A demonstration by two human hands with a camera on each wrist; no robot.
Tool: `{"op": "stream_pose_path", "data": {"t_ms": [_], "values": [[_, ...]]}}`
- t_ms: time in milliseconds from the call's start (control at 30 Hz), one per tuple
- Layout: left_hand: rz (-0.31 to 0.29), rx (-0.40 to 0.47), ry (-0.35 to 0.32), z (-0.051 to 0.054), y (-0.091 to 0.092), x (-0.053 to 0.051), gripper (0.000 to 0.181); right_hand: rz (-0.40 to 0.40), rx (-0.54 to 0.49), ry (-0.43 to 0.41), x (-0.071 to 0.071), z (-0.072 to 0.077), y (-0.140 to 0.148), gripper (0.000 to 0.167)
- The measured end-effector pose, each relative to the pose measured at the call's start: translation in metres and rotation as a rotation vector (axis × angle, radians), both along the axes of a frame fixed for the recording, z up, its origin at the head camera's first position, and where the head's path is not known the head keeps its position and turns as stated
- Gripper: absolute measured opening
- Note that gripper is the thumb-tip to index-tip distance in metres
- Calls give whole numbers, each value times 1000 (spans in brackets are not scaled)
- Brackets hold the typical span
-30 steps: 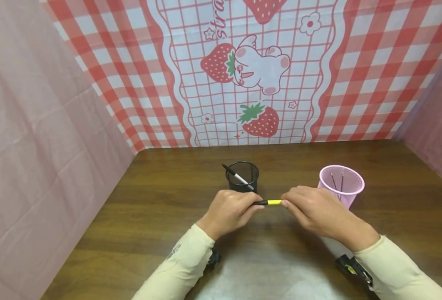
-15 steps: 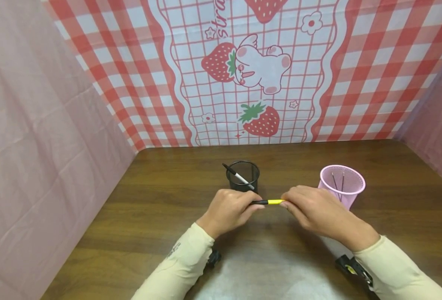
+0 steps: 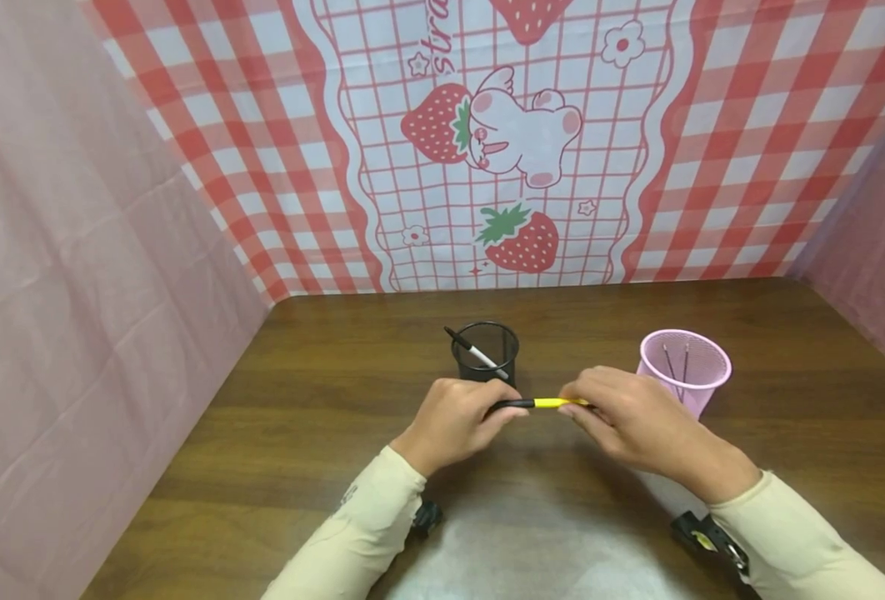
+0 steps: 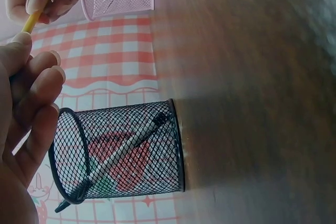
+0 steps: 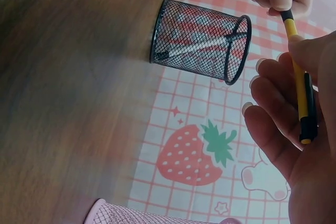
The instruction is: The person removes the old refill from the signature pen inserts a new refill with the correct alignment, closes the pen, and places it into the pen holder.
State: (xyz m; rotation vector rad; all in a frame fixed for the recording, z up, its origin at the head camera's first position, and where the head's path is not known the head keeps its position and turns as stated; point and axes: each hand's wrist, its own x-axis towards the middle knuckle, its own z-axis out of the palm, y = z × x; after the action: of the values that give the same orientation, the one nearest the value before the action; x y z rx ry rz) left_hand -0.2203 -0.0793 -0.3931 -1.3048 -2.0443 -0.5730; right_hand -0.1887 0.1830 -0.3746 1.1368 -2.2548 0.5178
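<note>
Both thumbs: pinched with fingers on one yellow-and-black clip pen [image 3: 547, 403]; the left hand [image 3: 453, 425] grips its black section away from the clip, the right hand [image 3: 633, 421] its yellow barrel.
Other fingers: loosely bent in the wrist views.
Pen: roughly level between the hands, raised above the wood-grain table [image 3: 300, 400], clip end in the hollow of the right hand.
Shift: over the last second the right pinch has come slightly inward; yellow barrel now shows past those fingertips.
Meaning: apparently a small regrip within a two-handed hold; neither hand has let go.
Black mesh cup [image 4: 147, 182]: just beyond the left hand, holding a leaning black-and-white pen [image 3: 482, 357], unchanged.
Pink mesh cup [image 3: 697, 402]: behind the right hand, partly hidden, two thin dark sticks inside; kind unclear.
</note>
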Motion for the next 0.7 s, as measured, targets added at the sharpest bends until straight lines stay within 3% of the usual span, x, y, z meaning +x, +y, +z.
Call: {"op": "stream_pose_path", "data": {"t_ms": [367, 567, 700], "values": [[12, -16, 1, 0, 0, 1, 17, -1, 0, 2, 1, 0, 0, 12], [21, -29, 9, -1, 0, 1, 17, -19, -4, 24, 1, 0, -2, 42], [24, -40, 14, -1, 1, 1, 18, -20, -18, 68, 0, -1, -2, 22]]}}
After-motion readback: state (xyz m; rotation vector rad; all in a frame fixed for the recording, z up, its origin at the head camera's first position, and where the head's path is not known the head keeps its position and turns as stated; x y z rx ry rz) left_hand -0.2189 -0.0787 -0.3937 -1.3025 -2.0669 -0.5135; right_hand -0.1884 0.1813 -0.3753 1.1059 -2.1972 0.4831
